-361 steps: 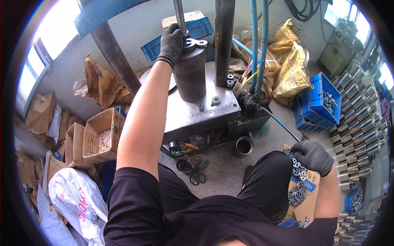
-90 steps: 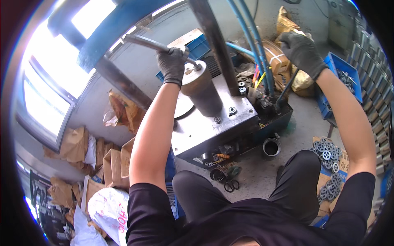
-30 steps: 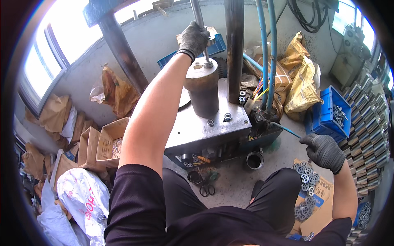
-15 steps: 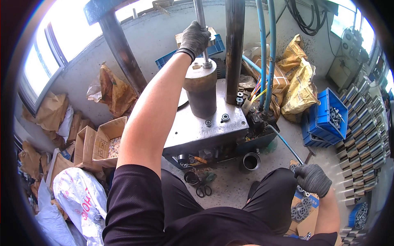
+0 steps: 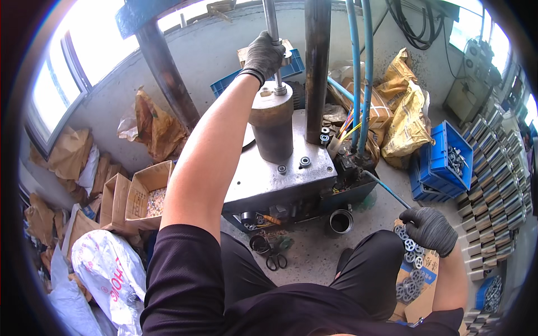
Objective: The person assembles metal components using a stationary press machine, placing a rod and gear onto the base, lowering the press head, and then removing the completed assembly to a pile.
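My left hand point(image 5: 262, 57), in a dark grey knit glove, is closed round an upright metal rod point(image 5: 270, 18) above the machine. A ring-like metal piece point(image 5: 287, 57) shows beside its fingers. The rod's lower end meets the top of a thick metal cylinder point(image 5: 274, 129) standing on a steel bench plate point(image 5: 263, 182). Low on the right, my right hand point(image 5: 430, 231), gloved the same way, grips the end of a long thin lever point(image 5: 386, 190). That lever slopes up to a dark, greasy mechanism point(image 5: 356, 168) beside the plate. Two small bearings point(image 5: 305, 162) lie on the plate.
Dark posts point(image 5: 318, 67) and blue hoses point(image 5: 367, 73) rise around the bench. Blue crates point(image 5: 448, 157) and stacked metal tubes point(image 5: 496, 190) stand at right. Spoked metal discs point(image 5: 412, 285) lie near my right knee. Scissors point(image 5: 276, 262) and a black cup point(image 5: 340, 222) are on the floor; cartons point(image 5: 148, 193) stand left.
My right hand has moved up a little with the lever's end. My left hand keeps its hold on the rod. The whole view has shifted slightly.
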The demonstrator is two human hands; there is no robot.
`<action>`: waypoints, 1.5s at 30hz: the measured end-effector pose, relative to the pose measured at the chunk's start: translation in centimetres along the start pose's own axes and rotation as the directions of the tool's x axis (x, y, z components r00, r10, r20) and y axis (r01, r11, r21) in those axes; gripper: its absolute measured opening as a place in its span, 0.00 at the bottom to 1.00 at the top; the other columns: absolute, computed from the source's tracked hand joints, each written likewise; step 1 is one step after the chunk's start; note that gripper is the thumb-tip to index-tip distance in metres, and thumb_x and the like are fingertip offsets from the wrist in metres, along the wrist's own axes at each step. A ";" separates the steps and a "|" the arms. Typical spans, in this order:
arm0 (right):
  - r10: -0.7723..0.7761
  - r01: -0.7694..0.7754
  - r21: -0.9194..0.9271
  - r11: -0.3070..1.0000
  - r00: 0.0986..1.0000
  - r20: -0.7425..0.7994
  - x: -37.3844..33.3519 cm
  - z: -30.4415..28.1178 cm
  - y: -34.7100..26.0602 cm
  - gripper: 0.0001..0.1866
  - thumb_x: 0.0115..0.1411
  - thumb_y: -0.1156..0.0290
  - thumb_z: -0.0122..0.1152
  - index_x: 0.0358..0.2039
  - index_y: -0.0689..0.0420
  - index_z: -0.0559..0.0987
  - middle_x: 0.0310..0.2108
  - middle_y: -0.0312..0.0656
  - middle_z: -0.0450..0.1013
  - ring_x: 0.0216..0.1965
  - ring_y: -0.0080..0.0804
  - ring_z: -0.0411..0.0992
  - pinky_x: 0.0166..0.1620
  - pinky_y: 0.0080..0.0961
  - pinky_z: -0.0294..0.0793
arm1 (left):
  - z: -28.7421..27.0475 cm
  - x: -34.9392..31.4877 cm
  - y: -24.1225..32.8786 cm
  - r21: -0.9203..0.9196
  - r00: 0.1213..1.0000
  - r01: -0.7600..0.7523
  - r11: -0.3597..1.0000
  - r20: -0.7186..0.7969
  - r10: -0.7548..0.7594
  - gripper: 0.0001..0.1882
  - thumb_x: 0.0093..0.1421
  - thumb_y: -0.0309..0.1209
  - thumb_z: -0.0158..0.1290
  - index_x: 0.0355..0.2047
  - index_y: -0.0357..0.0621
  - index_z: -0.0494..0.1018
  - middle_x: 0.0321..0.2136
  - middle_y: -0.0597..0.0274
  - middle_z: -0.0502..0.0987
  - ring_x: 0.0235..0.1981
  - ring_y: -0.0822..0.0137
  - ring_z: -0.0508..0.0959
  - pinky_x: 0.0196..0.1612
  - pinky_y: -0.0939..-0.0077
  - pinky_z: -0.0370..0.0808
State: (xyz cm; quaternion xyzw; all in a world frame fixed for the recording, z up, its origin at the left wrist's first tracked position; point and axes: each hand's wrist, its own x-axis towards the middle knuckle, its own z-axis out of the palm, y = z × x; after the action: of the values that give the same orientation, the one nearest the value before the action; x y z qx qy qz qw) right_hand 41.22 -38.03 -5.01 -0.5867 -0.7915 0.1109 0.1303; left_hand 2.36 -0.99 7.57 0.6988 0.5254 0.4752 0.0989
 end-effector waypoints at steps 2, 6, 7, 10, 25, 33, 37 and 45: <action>0.030 -0.028 -0.034 0.999 0.998 0.055 -0.3 0.2 -0.1 0.13 0.58 0.66 0.63 0.40 0.57 0.86 0.33 0.53 0.82 0.36 0.55 0.82 0.44 0.46 0.81 | 0.1 0.2 -0.5 0.031 1.000 -0.022 0.999 -0.019 0.023 0.17 0.65 0.33 0.61 0.49 0.36 0.75 0.39 0.51 0.84 0.41 0.60 0.86 0.49 0.65 0.84; -0.002 0.046 -0.143 0.989 0.955 0.296 -0.9 1.0 0.4 0.13 0.58 0.67 0.62 0.41 0.57 0.86 0.33 0.53 0.82 0.38 0.54 0.82 0.46 0.46 0.81 | 0.3 1.4 -2.3 0.046 0.998 -0.034 0.998 -0.057 0.036 0.16 0.65 0.33 0.61 0.49 0.36 0.75 0.40 0.53 0.84 0.41 0.61 0.85 0.49 0.65 0.84; -0.003 0.047 -0.144 0.988 0.955 0.297 -0.7 0.8 0.2 0.13 0.58 0.67 0.62 0.41 0.57 0.86 0.33 0.53 0.82 0.38 0.54 0.82 0.46 0.46 0.81 | 0.4 1.4 -2.5 0.046 0.998 -0.032 0.998 -0.058 0.035 0.16 0.65 0.33 0.61 0.49 0.36 0.75 0.40 0.53 0.84 0.41 0.61 0.85 0.49 0.65 0.84; 0.055 -0.047 -0.046 0.998 0.982 0.183 -0.1 -0.3 -0.7 0.13 0.58 0.67 0.63 0.41 0.57 0.86 0.34 0.54 0.82 0.39 0.54 0.82 0.46 0.46 0.81 | 0.7 1.6 -2.5 0.045 0.998 -0.038 0.998 -0.046 0.040 0.16 0.65 0.33 0.61 0.49 0.36 0.75 0.40 0.53 0.84 0.42 0.62 0.85 0.49 0.66 0.84; 0.055 -0.053 0.020 0.998 0.993 -0.107 1.4 -1.0 -0.8 0.10 0.62 0.71 0.65 0.42 0.59 0.84 0.35 0.53 0.81 0.38 0.53 0.81 0.44 0.42 0.81 | 0.4 0.8 -1.4 -0.024 1.000 0.011 1.000 -0.002 -0.011 0.17 0.65 0.32 0.62 0.50 0.35 0.74 0.40 0.53 0.84 0.40 0.62 0.86 0.48 0.67 0.85; -0.271 0.103 -0.271 0.957 0.651 -0.709 15.3 -7.3 1.2 0.09 0.66 0.74 0.62 0.45 0.61 0.83 0.39 0.55 0.81 0.39 0.54 0.81 0.45 0.41 0.81 | 0.5 0.7 -1.0 -0.117 0.998 0.054 0.992 0.044 -0.050 0.17 0.65 0.31 0.63 0.50 0.35 0.74 0.40 0.52 0.83 0.41 0.63 0.85 0.48 0.68 0.85; -0.130 0.034 -0.145 0.989 0.672 -0.729 17.5 -7.7 1.1 0.13 0.67 0.73 0.62 0.51 0.61 0.83 0.41 0.56 0.82 0.42 0.51 0.83 0.46 0.41 0.81 | 0.2 1.1 -1.3 -0.090 0.999 0.037 0.995 0.032 -0.034 0.18 0.64 0.32 0.63 0.49 0.35 0.74 0.41 0.50 0.84 0.42 0.60 0.86 0.49 0.65 0.85; -0.275 0.102 -0.325 0.940 0.790 -0.548 9.1 -4.4 1.8 0.18 0.64 0.76 0.62 0.54 0.61 0.80 0.44 0.54 0.81 0.42 0.50 0.82 0.46 0.39 0.82 | -0.7 -0.1 0.2 -0.044 0.999 0.018 0.999 0.029 -0.017 0.17 0.64 0.35 0.62 0.48 0.37 0.76 0.40 0.50 0.84 0.43 0.56 0.86 0.50 0.63 0.83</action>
State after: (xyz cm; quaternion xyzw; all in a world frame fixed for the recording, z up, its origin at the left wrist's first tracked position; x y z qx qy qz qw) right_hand 41.77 -28.70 -0.74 -0.5217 -0.7751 -0.2010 0.2943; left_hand 1.91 -1.44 8.01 0.6986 0.5193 0.4758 0.1261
